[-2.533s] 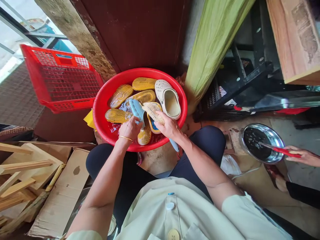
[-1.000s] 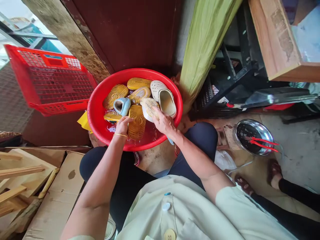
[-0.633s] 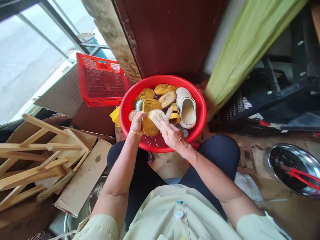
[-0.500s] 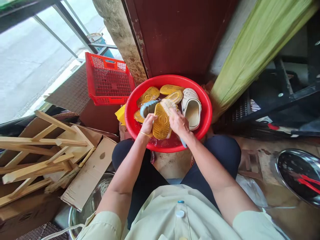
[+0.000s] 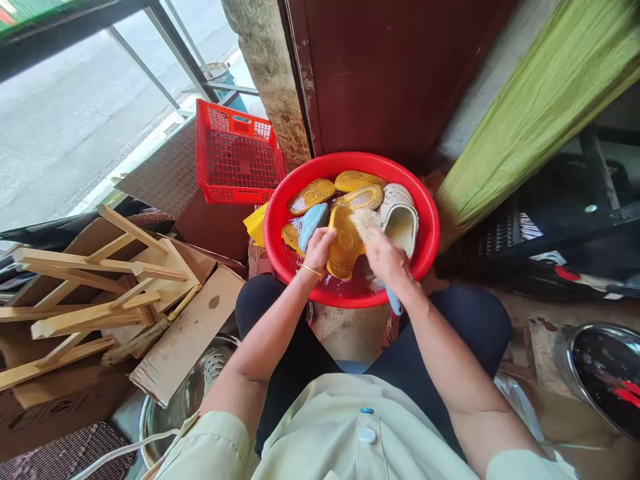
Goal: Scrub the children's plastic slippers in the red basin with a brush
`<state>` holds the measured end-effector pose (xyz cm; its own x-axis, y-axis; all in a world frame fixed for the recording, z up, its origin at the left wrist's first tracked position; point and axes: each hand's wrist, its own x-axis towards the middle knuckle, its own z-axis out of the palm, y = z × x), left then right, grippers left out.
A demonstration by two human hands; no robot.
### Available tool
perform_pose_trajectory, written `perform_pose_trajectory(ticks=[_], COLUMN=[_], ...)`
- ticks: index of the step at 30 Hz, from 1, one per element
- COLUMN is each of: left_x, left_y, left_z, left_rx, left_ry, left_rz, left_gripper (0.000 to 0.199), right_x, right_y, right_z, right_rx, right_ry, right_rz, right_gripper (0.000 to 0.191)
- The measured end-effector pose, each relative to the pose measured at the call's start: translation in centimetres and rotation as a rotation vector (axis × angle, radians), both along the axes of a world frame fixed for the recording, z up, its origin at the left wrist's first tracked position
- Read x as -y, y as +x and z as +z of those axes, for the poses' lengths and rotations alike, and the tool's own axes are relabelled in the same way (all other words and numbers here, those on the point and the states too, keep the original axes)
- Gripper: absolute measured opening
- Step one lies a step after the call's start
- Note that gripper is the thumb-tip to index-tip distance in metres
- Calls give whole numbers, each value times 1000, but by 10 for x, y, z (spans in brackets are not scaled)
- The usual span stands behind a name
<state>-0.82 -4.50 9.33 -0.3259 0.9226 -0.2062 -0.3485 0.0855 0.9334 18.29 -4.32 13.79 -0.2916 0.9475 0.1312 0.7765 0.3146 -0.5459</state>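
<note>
A red plastic basin (image 5: 350, 293) holds water and several pieces of footwear. My left hand (image 5: 319, 251) grips a slipper with a ribbed yellow sole (image 5: 344, 245), sole facing up. My right hand (image 5: 387, 260) is shut on a scrubbing brush (image 5: 365, 223) with pale bristles and a blue handle (image 5: 394, 300), and the bristles press on that sole. A pale blue slipper (image 5: 313, 225) lies just left of my left hand. A white clog (image 5: 400, 217) sits by my right hand. Other yellow soles (image 5: 355, 180) lie at the basin's far side.
A red plastic crate (image 5: 237, 157) stands beyond the basin on the left. Wooden slats (image 5: 100, 287) lie on cardboard at left. A steel bowl (image 5: 605, 373) with red tongs sits at right. A green cloth (image 5: 545, 113) hangs at upper right.
The view has swung, moving the basin rightward in the picture. My left hand has changed from the blue slipper to the yellow-soled one. A co-worker's hand has left the tongs in the steel bowl.
</note>
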Motion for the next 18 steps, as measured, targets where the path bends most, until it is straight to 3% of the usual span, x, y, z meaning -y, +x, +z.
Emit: perform_pose_trajectory(ticks=[3,5,7,10,12,16,18], left_x=[8,12,12,6,0,-10,-10], left_y=[18,28,36,34,16,-48,-73], left_z=[-2,-3,-2,5,14,24,18], left_rx=[-394,-578,-588,-422,-372,-579,-725], left_ry=[230,355,410,368,283,46,-84], left_rz=[-261,-387,-423,-283,-135,205,262], left_gripper=[51,55,51,36,23,22,31], right_x=[-20,-16,-8,-2,-5,-14,-16], right_y=[18,22,22,18,15,13,11], right_z=[1,3,2,-6,-13,-26,-29], right_rx=[-158,-206,-172,-37,30,41,47], right_ry=[74,133,139,87,76,77,40], right_rz=[-160,-150,-74,-30,-50,-63,-66], right_gripper=[53,55,56,57,57,54,53])
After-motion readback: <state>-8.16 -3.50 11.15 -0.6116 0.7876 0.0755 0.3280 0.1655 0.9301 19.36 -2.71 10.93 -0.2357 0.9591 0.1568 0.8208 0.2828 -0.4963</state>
